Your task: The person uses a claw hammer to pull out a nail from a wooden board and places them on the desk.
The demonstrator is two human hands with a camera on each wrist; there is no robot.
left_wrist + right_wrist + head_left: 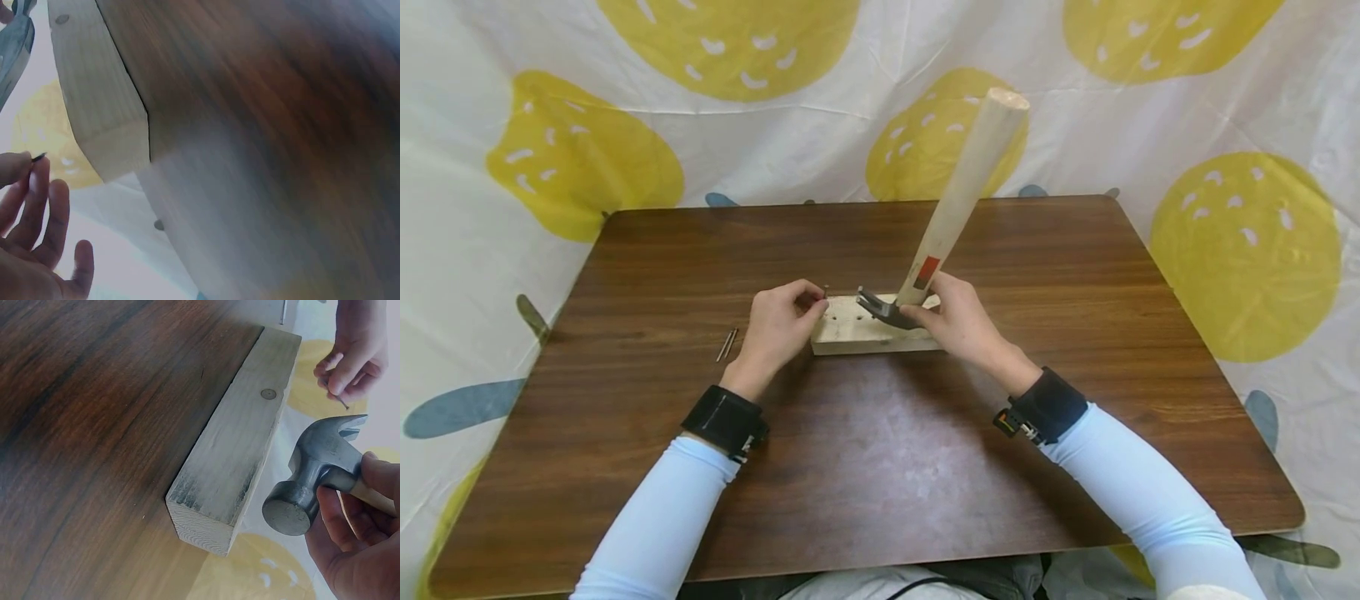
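The left hand (778,327) pinches a small nail (826,292) between thumb and fingertips, point down, over the left end of the wooden block (857,332); held that way the nail stands upright where the hammer can reach it. In the left wrist view only the nail's dark tip (39,157) shows at the fingertips, just apart from the block's corner (106,119). The right hand (958,321) is clamped on the hammer (955,196) right under its steel head (315,481), fingers curled round the neck, so the long pale handle tilts up and away from the block. That choked-up grip seems suited to short, controlled taps. The head hovers over the block's middle, claw toward the nail. One nail head (269,394) already sits flush in the block's top face. The block lies flat on the dark tabletop (880,467), near its centre. Two spare nails (727,344) lie on the tabletop to the left of the block, beyond the left hand
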